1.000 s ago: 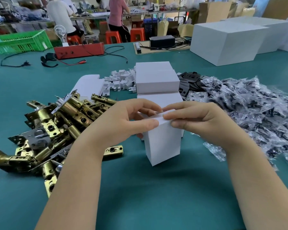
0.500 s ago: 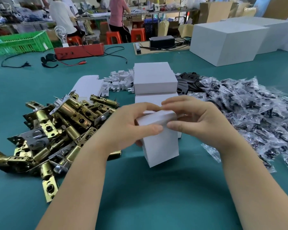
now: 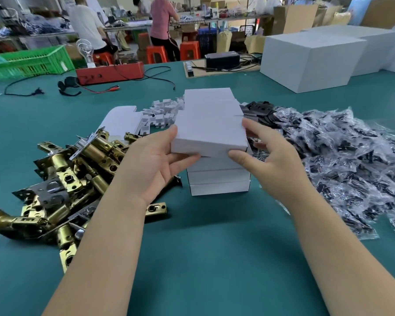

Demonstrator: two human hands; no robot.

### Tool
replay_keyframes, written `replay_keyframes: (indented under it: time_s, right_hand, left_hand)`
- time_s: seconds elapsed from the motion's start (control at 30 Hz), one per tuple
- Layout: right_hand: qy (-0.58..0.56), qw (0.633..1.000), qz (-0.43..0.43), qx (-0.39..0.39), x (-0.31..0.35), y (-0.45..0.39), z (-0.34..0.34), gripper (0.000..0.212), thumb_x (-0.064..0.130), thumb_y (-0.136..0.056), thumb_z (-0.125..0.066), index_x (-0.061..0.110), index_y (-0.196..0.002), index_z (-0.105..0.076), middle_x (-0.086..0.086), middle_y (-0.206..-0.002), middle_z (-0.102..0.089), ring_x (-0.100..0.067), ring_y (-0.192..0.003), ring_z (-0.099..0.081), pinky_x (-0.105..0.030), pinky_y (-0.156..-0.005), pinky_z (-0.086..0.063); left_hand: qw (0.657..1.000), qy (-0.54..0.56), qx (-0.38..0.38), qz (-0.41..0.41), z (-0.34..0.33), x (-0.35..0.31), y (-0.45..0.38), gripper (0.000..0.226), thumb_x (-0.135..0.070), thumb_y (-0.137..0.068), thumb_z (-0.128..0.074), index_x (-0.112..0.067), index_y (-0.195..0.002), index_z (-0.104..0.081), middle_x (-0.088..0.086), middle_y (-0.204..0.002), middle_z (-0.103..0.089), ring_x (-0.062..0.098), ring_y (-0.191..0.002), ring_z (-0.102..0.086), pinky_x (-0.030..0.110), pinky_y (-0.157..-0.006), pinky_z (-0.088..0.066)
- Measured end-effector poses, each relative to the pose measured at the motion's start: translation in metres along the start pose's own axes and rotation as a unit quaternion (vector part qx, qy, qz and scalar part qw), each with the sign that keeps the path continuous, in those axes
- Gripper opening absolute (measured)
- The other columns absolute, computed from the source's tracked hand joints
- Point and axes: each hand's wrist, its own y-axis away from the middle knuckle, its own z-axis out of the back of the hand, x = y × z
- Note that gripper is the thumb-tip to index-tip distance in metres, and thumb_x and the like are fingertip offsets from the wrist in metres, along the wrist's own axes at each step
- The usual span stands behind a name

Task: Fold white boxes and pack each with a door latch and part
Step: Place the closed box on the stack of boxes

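A closed white box lies flat on top of a short stack of white boxes at the table's middle. My left hand holds its left end, thumb under the front edge. My right hand holds its right end, thumb at the front corner and fingers along the side. A pile of brass door latches lies to the left. Small black parts in clear bags are heaped to the right. Behind the held box stand more white boxes.
Flat unfolded box blanks and small white inserts lie behind the latches. Large white cartons stand at the back right. A red device with cables and a green crate are far left. People work at a far bench.
The box stood upright on the table while both hands pressed its top flap shut. Now it lies flat on the stack further back, held at both ends.
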Motion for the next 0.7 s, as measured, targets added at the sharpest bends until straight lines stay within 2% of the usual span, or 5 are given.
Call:
replay_keyframes:
  time_s: [0.17,0.27,0.4,0.53,0.7]
  right_hand:
    - [-0.04,0.999,-0.026,-0.024,-0.008,-0.005,0.005,0.052,0.032,-0.081,-0.074,0.028,-0.13,-0.057,0.015,-0.121,-0.061,0.01,-0.104,-0.053,-0.008,-0.089,-0.041]
    - [-0.069,0.997,-0.036,-0.022,-0.011,-0.006,0.003,0.051,0.029,-0.084,-0.071,0.026,-0.132,-0.057,0.012,-0.123,-0.062,-0.001,-0.108,-0.058,-0.026,-0.097,-0.046]
    - [-0.089,0.993,-0.071,0.025,-0.02,-0.006,-0.005,0.069,0.043,-0.088,-0.061,0.032,-0.149,-0.029,0.02,-0.146,-0.04,-0.004,-0.132,-0.042,-0.035,-0.112,-0.034]
    - [-0.214,0.968,-0.1,0.078,-0.028,-0.007,-0.018,0.085,0.05,-0.081,-0.056,0.038,-0.151,-0.012,0.05,-0.13,-0.033,0.025,-0.122,-0.033,0.001,-0.094,-0.033]
    - [-0.306,0.943,-0.103,0.081,-0.033,-0.014,-0.023,0.085,0.04,-0.078,-0.064,0.034,-0.151,-0.02,0.014,-0.144,-0.047,-0.004,-0.128,-0.048,-0.032,-0.107,-0.037]
  left_hand:
    - [0.812,-0.507,-0.108,-0.267,0.01,0.014,-0.005,0.037,-0.048,-0.096,-0.054,-0.03,-0.066,-0.066,-0.006,-0.048,-0.054,0.001,-0.047,-0.049,0.016,-0.05,-0.035]
    - [0.859,-0.456,-0.119,-0.202,0.012,0.013,-0.01,0.03,-0.05,-0.092,-0.058,-0.028,-0.105,-0.073,-0.021,-0.08,-0.067,-0.01,-0.069,-0.055,0.012,-0.066,-0.042]
    - [0.936,-0.341,-0.036,-0.074,0.005,0.026,-0.015,0.055,-0.052,-0.1,-0.039,-0.035,-0.151,-0.03,-0.016,-0.152,-0.035,-0.006,-0.132,-0.036,0.014,-0.106,-0.025]
    - [0.971,-0.239,0.004,-0.033,-0.004,0.039,-0.018,0.073,-0.064,-0.085,-0.037,-0.044,-0.152,-0.014,-0.024,-0.156,-0.022,0.003,-0.144,-0.023,0.038,-0.121,-0.016]
    - [0.985,-0.169,0.026,-0.031,-0.006,0.046,-0.023,0.075,-0.061,-0.083,-0.043,-0.041,-0.152,-0.022,-0.019,-0.154,-0.034,0.008,-0.142,-0.032,0.042,-0.119,-0.023]
